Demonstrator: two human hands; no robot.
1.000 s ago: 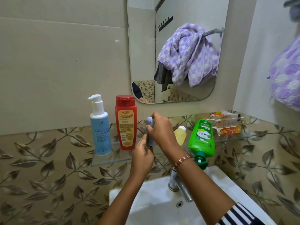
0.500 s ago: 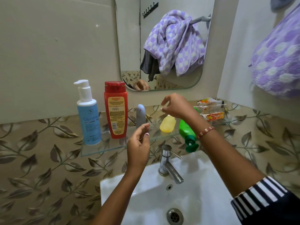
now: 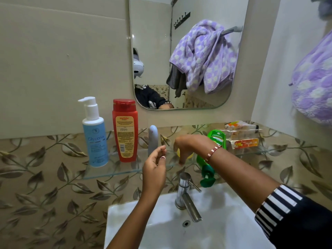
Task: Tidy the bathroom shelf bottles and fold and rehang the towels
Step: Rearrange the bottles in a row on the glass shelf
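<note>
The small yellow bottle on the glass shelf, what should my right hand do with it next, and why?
Probably close the right hand on the yellow bottle and stand it beside the grey tube. The fingers reach down over it, and the blue pump bottle, red bottle and tube already stand in a row.

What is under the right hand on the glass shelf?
Under the right hand lies a small yellow bottle on the glass shelf. Only its yellow edges show; the fingers cover its cap and most of its body, so whether they grip it cannot be told.
</note>
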